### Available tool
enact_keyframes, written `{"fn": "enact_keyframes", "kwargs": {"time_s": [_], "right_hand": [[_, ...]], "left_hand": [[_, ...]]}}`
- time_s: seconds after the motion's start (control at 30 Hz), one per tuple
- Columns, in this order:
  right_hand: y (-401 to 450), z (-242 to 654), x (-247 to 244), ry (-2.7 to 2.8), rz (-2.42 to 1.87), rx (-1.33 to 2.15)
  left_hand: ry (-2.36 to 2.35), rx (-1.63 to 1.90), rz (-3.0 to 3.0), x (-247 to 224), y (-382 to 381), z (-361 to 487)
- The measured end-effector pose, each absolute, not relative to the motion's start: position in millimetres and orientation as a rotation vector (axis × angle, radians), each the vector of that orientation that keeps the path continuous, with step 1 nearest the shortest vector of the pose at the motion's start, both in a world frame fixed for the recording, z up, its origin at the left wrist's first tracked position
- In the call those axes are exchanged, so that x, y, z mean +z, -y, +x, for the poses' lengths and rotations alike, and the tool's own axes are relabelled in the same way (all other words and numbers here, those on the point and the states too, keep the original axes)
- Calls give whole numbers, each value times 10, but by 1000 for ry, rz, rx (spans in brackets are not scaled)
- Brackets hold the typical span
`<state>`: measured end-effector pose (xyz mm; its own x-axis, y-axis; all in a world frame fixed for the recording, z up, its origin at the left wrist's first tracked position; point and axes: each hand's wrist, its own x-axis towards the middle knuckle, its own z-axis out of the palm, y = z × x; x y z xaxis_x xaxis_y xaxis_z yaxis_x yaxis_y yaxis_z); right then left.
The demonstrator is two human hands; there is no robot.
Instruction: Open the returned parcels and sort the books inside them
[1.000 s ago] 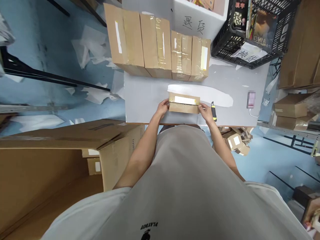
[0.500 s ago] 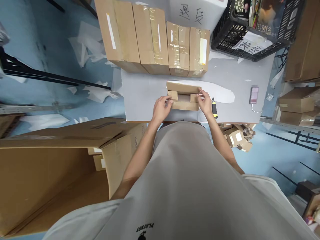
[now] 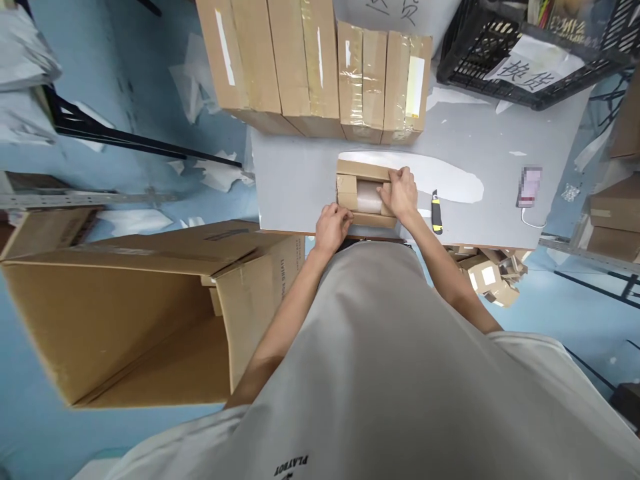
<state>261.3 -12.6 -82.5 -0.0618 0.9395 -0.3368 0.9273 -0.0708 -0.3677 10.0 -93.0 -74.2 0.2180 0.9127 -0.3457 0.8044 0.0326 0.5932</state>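
Wears a loose grey shirt (image 3: 380, 347), with both hands just beyond the front of it. Has a small cardboard box (image 3: 373, 219) directly between the hands, at the near edge of the table (image 3: 295, 180), with a long axis from side to side. Keeps the left hand (image 3: 333, 230) at the near left corner, touching, with fingers curled narrow; cannot tell whether pinching. Bends the right hand (image 3: 403, 193) over the right end, holding the box, with fingers at the far flap and thumb over the short flap; covers more of the box than with the left. Looks plain brown, with top flaps open around pale contents (image 3: 369, 197), too unclear to name. Just right, shows a black-and-yellow utility knife (image 3: 437, 212); beyond the box, a white paper sheet (image 3: 445, 177); farther, four taped cardboard boxes (image 3: 313, 67) and a black plastic crate (image 3: 467, 77).
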Motion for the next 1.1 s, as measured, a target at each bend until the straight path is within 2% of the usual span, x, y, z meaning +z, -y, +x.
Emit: {"fn": "enact_keyframes", "kwargs": {"time_s": [0.3,0.47,0.7,0.9,1.1], "right_hand": [[294,2599,-710,2123,-2069,865],[500,2858,-555,2084,-2002,847],[816,3216,-545,2010,-2072,775],[816,3151,-438,2174,-2157,785],[630,2972,-308,2393,-1981,818]], "left_hand": [[-1476,4,1939,-592,800,376],[-1595,-56,1933,-569,646,440],[-1717,60,1883,-356,708,125],[-1948,162,1740,-409,780,-19],[-2130,5,1589,-494,607,40]]}}
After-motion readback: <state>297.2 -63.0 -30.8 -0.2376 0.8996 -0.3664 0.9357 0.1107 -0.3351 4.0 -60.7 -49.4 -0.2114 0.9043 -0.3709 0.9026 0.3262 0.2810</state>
